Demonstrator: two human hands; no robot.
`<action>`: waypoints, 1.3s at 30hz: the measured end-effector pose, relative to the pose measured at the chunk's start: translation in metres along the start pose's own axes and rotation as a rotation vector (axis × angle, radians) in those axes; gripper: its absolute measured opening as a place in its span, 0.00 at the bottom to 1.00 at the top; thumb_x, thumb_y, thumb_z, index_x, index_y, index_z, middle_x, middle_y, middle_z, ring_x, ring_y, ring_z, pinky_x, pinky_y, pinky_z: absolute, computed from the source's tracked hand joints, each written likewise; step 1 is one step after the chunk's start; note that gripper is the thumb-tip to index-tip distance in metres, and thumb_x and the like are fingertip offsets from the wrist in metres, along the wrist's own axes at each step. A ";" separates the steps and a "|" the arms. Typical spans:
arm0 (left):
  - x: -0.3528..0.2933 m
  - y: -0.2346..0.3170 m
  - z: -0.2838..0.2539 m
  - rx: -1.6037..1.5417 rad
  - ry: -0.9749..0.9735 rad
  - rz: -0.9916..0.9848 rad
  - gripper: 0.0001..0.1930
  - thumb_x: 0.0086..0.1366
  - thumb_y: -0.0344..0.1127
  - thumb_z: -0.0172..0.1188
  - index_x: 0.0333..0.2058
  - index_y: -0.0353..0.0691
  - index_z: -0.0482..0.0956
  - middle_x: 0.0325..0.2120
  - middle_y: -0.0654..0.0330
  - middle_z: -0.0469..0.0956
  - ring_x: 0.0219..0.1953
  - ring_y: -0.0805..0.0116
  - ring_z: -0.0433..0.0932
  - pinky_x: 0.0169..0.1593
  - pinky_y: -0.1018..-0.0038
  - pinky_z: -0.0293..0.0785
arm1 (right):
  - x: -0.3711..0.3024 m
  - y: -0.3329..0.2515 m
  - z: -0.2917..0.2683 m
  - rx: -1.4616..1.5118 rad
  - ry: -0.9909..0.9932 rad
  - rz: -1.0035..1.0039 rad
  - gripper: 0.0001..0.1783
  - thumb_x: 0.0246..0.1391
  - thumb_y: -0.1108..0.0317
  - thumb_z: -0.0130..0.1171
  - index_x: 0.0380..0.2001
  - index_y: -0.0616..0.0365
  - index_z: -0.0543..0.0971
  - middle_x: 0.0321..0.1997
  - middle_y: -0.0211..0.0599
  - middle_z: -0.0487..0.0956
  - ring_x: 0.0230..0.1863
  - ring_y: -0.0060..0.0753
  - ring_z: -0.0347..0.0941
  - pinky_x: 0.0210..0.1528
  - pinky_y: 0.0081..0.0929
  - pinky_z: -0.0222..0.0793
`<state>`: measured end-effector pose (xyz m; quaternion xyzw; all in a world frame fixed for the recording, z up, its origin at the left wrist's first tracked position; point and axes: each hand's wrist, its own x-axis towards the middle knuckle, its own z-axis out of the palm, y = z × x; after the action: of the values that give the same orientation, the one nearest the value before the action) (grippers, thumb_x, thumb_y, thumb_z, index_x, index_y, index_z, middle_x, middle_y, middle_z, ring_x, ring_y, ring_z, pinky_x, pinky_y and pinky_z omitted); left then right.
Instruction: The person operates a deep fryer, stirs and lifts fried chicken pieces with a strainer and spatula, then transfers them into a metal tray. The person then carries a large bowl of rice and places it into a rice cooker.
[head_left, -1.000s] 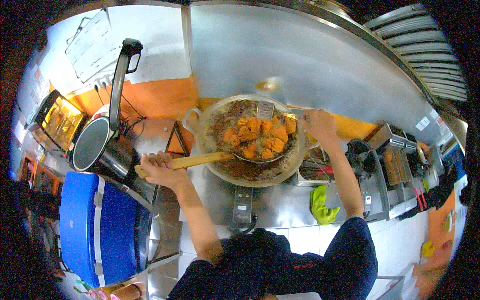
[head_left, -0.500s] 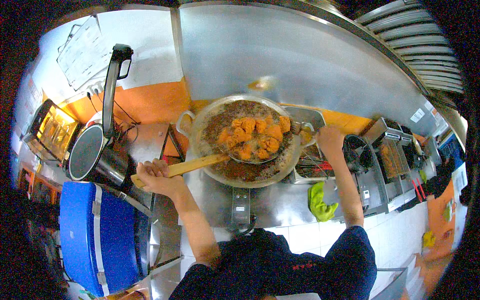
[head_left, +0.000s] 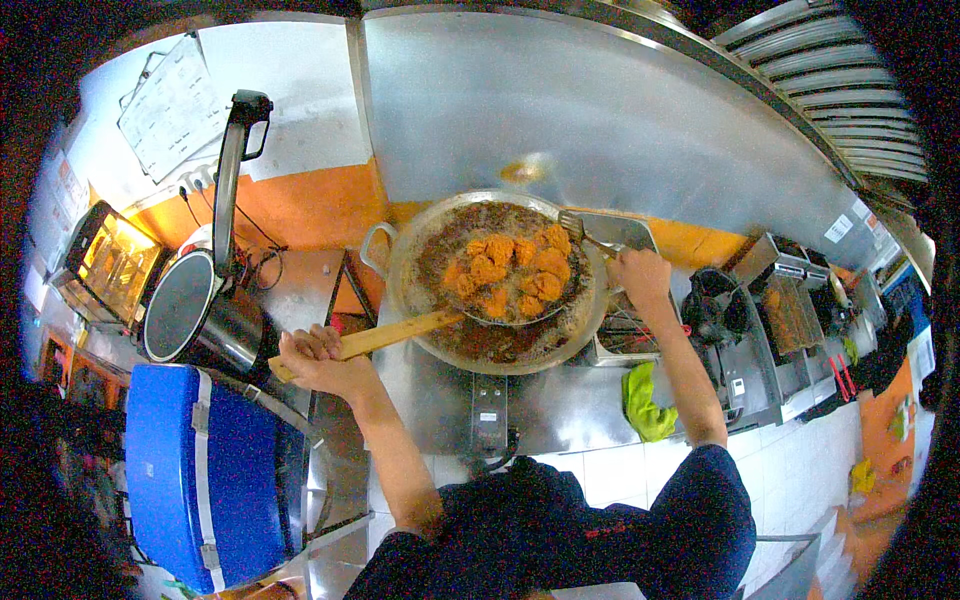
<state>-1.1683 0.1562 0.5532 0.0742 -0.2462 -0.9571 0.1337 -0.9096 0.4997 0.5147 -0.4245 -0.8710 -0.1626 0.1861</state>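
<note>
My left hand (head_left: pixel 325 362) grips the wooden handle (head_left: pixel 405 332) of a wide skimmer, whose round basket is mostly hidden under fried food. Several orange-brown, crumbly fried pieces (head_left: pixel 487 268), resembling fried chicken, are heaped on it. The skimmer sits inside a big two-handled metal wok (head_left: pixel 408 342) of dark, foamy oil (head_left: pixel 500 345). My right hand (head_left: pixel 642 277) is closed around a metal fork-like utensil (head_left: pixel 574 224) with a slotted or tined head. That head is at the wok's far right rim, beside the fried pieces; whether it touches them I cannot tell.
Left of the wok stand a tall black pot (head_left: pixel 222 325) with an upright lidded arm and a blue cool box (head_left: pixel 160 470). Right are a metal tray with utensils (head_left: pixel 630 335), a green cloth (head_left: pixel 647 403) and a black pan (head_left: pixel 715 305). A steel wall (head_left: pixel 600 120) rises behind.
My right hand has moved slightly left and down, and the utensil's head has shifted up and left toward the far rim. The left hand and skimmer stay nearly in place.
</note>
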 end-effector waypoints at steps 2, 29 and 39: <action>0.002 0.001 -0.005 -0.007 -0.020 -0.019 0.20 0.65 0.40 0.50 0.15 0.52 0.56 0.09 0.71 0.53 0.11 0.80 0.51 0.15 0.80 0.47 | -0.004 0.010 0.001 0.004 -0.009 -0.002 0.14 0.52 0.55 0.57 0.24 0.53 0.82 0.21 0.45 0.79 0.25 0.49 0.79 0.28 0.46 0.75; -0.057 -0.086 -0.031 -0.107 -0.283 -0.016 0.18 0.68 0.43 0.48 0.19 0.52 0.56 0.13 0.70 0.56 0.15 0.80 0.55 0.21 0.83 0.56 | 0.025 0.211 0.088 0.740 -0.735 0.031 0.10 0.57 0.63 0.55 0.38 0.58 0.75 0.22 0.38 0.77 0.17 0.31 0.71 0.17 0.34 0.64; -0.100 -0.136 -0.013 -0.120 -0.152 0.124 0.18 0.67 0.38 0.48 0.17 0.51 0.56 0.10 0.70 0.53 0.11 0.78 0.51 0.16 0.80 0.50 | 0.039 0.283 0.117 1.048 -0.918 0.275 0.20 0.66 0.56 0.47 0.30 0.63 0.77 0.09 0.25 0.63 0.08 0.18 0.54 0.10 0.24 0.47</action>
<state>-1.1002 0.2938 0.4830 -0.0219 -0.2021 -0.9628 0.1778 -0.7268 0.7439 0.4649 -0.4108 -0.7636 0.4982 -0.0012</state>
